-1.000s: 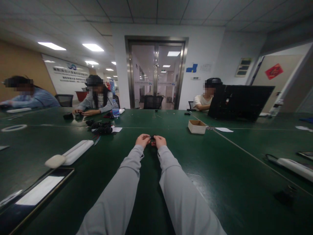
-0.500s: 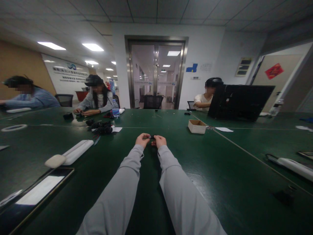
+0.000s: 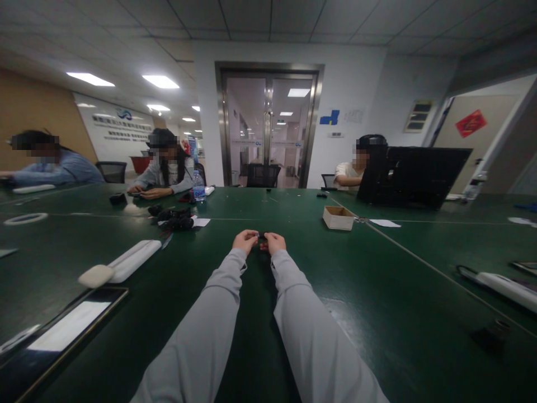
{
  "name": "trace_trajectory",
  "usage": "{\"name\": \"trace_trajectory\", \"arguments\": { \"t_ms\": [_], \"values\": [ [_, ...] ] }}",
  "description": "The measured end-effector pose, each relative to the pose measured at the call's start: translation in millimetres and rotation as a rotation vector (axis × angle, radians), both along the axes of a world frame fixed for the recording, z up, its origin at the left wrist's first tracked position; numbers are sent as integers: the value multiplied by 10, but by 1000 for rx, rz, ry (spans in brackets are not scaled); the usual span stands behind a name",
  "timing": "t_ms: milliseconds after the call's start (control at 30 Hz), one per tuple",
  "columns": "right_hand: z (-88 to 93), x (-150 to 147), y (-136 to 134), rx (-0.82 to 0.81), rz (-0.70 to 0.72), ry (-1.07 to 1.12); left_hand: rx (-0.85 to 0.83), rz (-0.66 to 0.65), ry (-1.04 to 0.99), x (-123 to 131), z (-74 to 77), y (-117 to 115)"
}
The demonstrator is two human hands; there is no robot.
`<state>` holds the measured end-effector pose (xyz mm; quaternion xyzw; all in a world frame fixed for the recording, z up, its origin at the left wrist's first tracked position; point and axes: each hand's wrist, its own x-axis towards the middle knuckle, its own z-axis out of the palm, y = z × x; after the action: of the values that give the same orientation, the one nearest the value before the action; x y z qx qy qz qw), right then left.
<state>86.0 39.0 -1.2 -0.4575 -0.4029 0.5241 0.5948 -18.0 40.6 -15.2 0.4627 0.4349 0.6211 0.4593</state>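
Both my arms in grey sleeves reach out over the dark green table [image 3: 293,224]. My left hand [image 3: 245,241] and my right hand [image 3: 274,242] meet at the table's middle, fingers curled. Together they pinch a small black object [image 3: 262,236] held between them; its shape is too small to make out. Both hands rest low, just above the tabletop.
A small open cardboard box [image 3: 338,217] sits to the right ahead. A pile of black parts [image 3: 175,219] lies ahead left, near a water bottle [image 3: 198,187]. A white bar [image 3: 134,260], a white pad [image 3: 95,276] and a tablet [image 3: 71,324] lie at left. A black laptop [image 3: 413,176] stands at right. Three people sit at the far side.
My hands stay together on the small black object; the fingers shift slightly. The view has drifted a little.
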Motion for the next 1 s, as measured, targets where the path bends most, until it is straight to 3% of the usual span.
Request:
{"name": "trace_trajectory", "arguments": {
  "t_ms": [467,700,1000],
  "values": [
    [22,3,-23,-7,2,-19,118,74,174,-23,-40,38],
    [-4,5,-6,-5,2,-27,140,92,152,-20,-26,13],
    [3,9,-13,5,-2,-34,-69,65,-37,52,39,-26]
  ]
}}
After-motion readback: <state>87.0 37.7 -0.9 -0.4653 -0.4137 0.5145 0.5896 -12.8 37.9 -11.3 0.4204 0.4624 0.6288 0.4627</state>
